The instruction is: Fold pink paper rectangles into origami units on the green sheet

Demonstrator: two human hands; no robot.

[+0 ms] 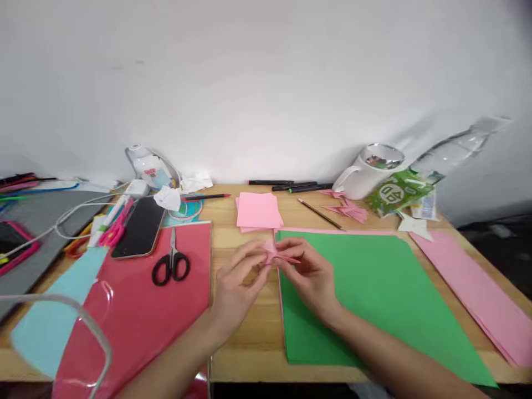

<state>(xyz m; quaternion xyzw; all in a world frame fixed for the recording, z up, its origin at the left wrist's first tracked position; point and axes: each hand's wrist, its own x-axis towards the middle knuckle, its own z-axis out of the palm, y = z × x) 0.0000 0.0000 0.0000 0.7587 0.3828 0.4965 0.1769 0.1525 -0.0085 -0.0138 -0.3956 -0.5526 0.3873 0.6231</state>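
Both my hands meet over the middle of the wooden table [249, 332], pinching a small folded pink paper piece [277, 253]. My left hand [239, 288] grips its left side with fingers curled. My right hand [310, 274] holds its right side, fingers pressed on the paper, over the edge of a large green sheet [374, 293]. Just behind the hands lies a stack of pink square papers [258, 210].
A red sheet [133, 310] with black scissors [171, 265] lies at the left, beside a light blue sheet [54, 316] and a phone [140, 228]. Pink strips [474, 288] lie at the right. Along the wall stand a white mug [368, 172], a plastic bottle [449, 152], pens [291, 186] and folded pink pieces [347, 208].
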